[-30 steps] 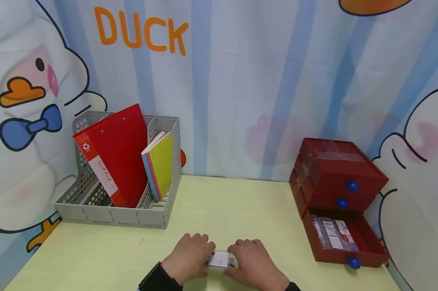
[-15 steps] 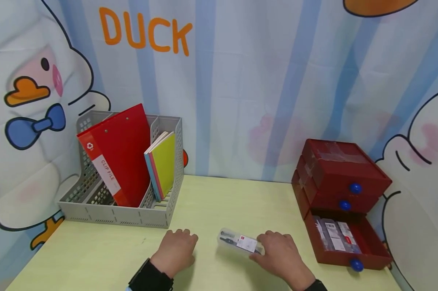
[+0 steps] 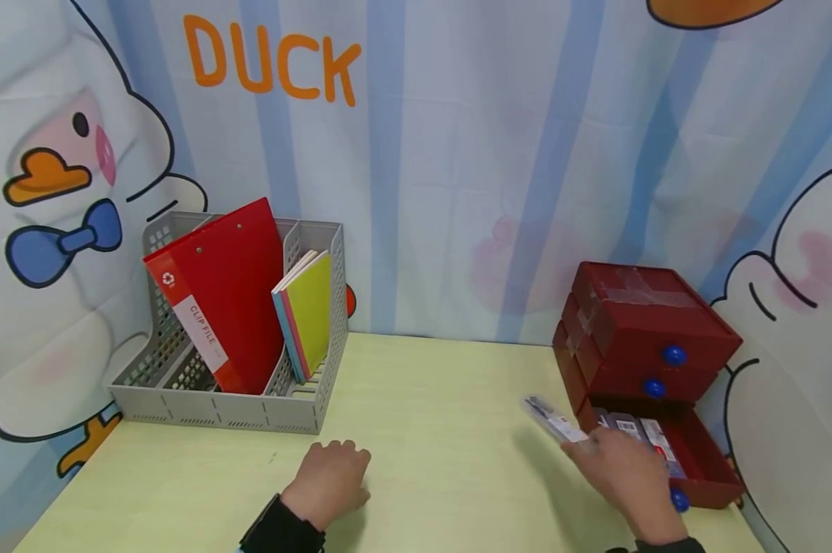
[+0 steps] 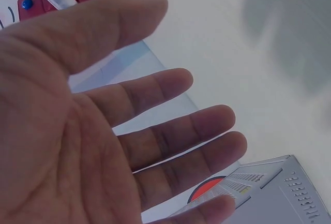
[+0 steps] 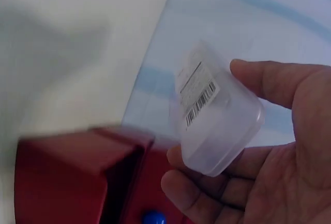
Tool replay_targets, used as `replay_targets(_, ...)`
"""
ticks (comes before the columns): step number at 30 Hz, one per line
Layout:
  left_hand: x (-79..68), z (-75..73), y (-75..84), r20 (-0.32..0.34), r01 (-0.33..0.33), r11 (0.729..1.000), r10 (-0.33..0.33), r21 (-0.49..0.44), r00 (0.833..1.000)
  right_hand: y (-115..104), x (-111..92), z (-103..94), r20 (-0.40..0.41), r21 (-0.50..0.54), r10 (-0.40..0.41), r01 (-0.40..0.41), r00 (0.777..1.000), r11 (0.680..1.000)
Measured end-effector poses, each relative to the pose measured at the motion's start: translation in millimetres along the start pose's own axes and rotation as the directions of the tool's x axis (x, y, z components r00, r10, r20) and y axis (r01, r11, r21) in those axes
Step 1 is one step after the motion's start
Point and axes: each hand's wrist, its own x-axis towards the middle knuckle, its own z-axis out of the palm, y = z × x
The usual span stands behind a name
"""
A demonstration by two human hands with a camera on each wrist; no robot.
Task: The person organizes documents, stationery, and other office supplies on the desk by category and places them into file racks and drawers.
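Note:
My right hand [image 3: 623, 470] pinches a clear plastic case [image 3: 552, 419] by one end, thumb on one side and fingers on the other. Dark pen-like items show inside it in the head view, and a barcode label is stuck on the case [image 5: 217, 115] in the right wrist view. The case is raised above the table, just left of an open drawer [image 3: 716, 484] that my right hand partly covers. Similar labelled cases [image 3: 657, 439] lie in that drawer. My left hand [image 3: 333, 480] is over the table, holding nothing; its fingers [image 4: 176, 131] are spread and relaxed.
The red drawer cabinet [image 3: 654, 307] with blue knobs stands at the back right. A grey organizer [image 3: 215, 411] at the back left holds a red clip file [image 3: 232, 307] and several coloured notebooks [image 3: 308, 315]. Behind the table [image 3: 429, 384] hangs a duck-print curtain [image 3: 450, 169].
My left hand has let go of the case and drawn back left. My right hand has carried the case rightward from the front middle of the table to beside the open drawer.

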Motion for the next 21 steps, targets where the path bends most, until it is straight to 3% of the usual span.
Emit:
replay_targets(3,0.5,-0.3,1.0,0.011,-0.001,1.0,0.001,-0.002,1.0,24,2,-11.3,-0.015,0.019,0.137,-0.137,0.99,0.99)
replay_targets(9,0.7,-1.5,3.1,0.023,-0.012,1.0,0.012,-0.013,1.0,64,6,-25.8,-0.02,0.021,0.333,-0.333,0.943,0.943)
replay_targets(16,1.6,-2.9,5.8,0.032,-0.014,1.0,0.015,-0.017,0.999,95,11,-26.8,-0.065,-0.006,0.4,-0.401,0.914,0.916)
replay_targets(21,3.8,-2.6,8.8,0.059,-0.016,1.0,0.017,-0.017,0.998,113,12,-23.2,-0.11,-0.023,0.406,-0.411,0.907,0.911)
